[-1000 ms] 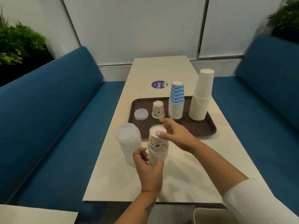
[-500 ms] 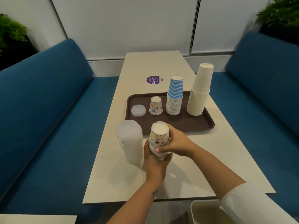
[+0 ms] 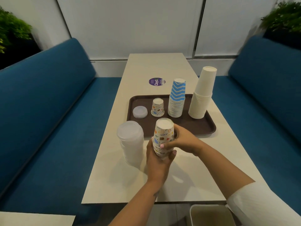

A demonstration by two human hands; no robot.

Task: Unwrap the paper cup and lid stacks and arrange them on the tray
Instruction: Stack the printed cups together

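Printed cup stack [image 3: 163, 137] upside down, held between both hands just short of the near rim of the brown tray [image 3: 200, 128]. Left hand [image 3: 158, 160] wraps the lower part of the stack from the near side, fingers curled round its base; can't tell if the stack's bottom touches the table [image 3: 130, 181]. Right hand [image 3: 184, 141] grips the upper part from the right, thumb across the front, fingers curled behind. Just left of the left hand, beside the stack and not touching it: one stack of translucent lids [image 3: 131, 141] standing on the table, off the tray; wrap on it or not, can't tell. Beyond the hands on the tray, left to right: one small lid pile [image 3: 140, 112], one single printed cup [image 3: 157, 107] inverted, one blue zigzag cup stack [image 3: 177, 98], one tall white cup stack [image 3: 202, 93] at the tray's right end. So four items on the tray, two stacks off it; cups per stack not countable. Tray's near strip, in front of the hands, bare from the middle to the right corner. Purple round sticker [image 3: 157, 81] on the table past the tray. Open tabletop near side of the hands and to their right up to the table's edge. Blue benches [image 3: 48, 111] both sides of the table; a pale bin [image 3: 211, 215] below the near edge, under the right forearm with its white sleeve [image 3: 260, 207].
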